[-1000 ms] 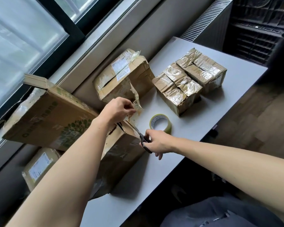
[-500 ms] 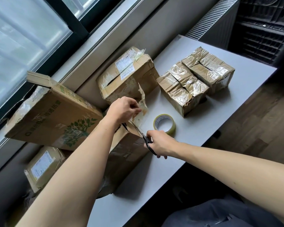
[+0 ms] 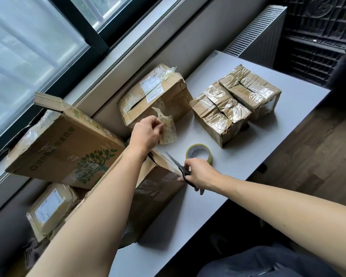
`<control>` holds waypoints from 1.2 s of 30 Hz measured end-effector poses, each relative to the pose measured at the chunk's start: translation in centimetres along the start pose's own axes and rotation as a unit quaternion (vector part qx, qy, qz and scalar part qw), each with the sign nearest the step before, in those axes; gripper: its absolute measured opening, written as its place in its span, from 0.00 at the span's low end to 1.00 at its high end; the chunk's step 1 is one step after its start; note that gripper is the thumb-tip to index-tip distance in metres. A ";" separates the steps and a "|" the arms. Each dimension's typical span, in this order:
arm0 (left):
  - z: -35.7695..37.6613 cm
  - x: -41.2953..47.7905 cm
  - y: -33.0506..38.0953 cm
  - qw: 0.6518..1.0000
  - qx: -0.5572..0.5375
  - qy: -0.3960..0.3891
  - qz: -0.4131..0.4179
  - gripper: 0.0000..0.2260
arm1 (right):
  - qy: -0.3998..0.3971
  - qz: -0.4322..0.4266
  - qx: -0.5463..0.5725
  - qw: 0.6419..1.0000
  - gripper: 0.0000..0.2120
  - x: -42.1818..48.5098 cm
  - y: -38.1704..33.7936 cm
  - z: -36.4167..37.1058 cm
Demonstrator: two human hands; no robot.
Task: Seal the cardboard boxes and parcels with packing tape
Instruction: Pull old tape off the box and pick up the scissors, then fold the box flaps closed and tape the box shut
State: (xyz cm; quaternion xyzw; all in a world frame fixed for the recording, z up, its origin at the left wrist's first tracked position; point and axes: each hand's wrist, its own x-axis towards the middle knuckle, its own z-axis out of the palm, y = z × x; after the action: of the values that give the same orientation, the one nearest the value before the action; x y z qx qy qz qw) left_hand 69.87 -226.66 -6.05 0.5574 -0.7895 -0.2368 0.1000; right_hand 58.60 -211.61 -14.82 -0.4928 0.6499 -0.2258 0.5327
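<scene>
Tape strip (image 3: 167, 129) pinched by fingers of left hand (image 3: 146, 134), above box (image 3: 158, 186) corner. Tape roll (image 3: 207, 156) on counter (image 3: 248, 166), 4 o'clock from strip, just beside right hand (image 3: 201, 173); its fingers grasp scissors (image 3: 177, 164). Taped parcels (image 3: 220, 114) at 2 o'clock.

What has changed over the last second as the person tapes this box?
The left hand, pinching the tape strip, has lifted slightly away from the scissors; the strip now hangs loose, apparently cut free. The right hand still grips the scissors, blades now clear of the strip. The tape roll and the boxes stayed put.
</scene>
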 end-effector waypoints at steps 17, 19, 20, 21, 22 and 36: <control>-0.4 3.1 8.2 0.962 -0.269 -0.045 -0.021 0.25 | 0.060 0.005 -0.026 0.998 0.09 1.8 3.0 -3.3; -0.2 2.8 8.4 0.974 -0.215 -0.076 -0.005 0.31 | 0.078 0.013 -0.043 0.996 0.06 2.1 3.5 -3.7; -0.2 2.6 8.2 0.981 -0.176 -0.076 0.006 0.29 | 0.080 0.015 -0.054 0.995 0.05 2.2 3.6 -3.9; -0.2 2.3 7.8 0.988 -0.138 -0.069 0.012 0.26 | 0.083 0.018 -0.071 0.994 0.05 2.3 3.8 -4.2; -0.3 2.1 7.2 0.992 -0.108 -0.065 0.012 0.24 | 0.087 0.020 -0.097 0.991 0.06 2.3 3.8 -4.4; -3.5 -4.3 -0.6 0.998 -0.006 0.007 -0.056 0.13 | 0.085 -0.067 -0.395 0.912 0.15 3.8 2.1 -4.9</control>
State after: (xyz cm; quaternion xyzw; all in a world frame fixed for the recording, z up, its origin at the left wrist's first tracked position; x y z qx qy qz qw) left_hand 73.40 -223.75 -2.83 0.6015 -0.7550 -0.2431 0.0951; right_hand 53.52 -215.21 -16.72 -0.6845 0.6942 -0.0266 0.2211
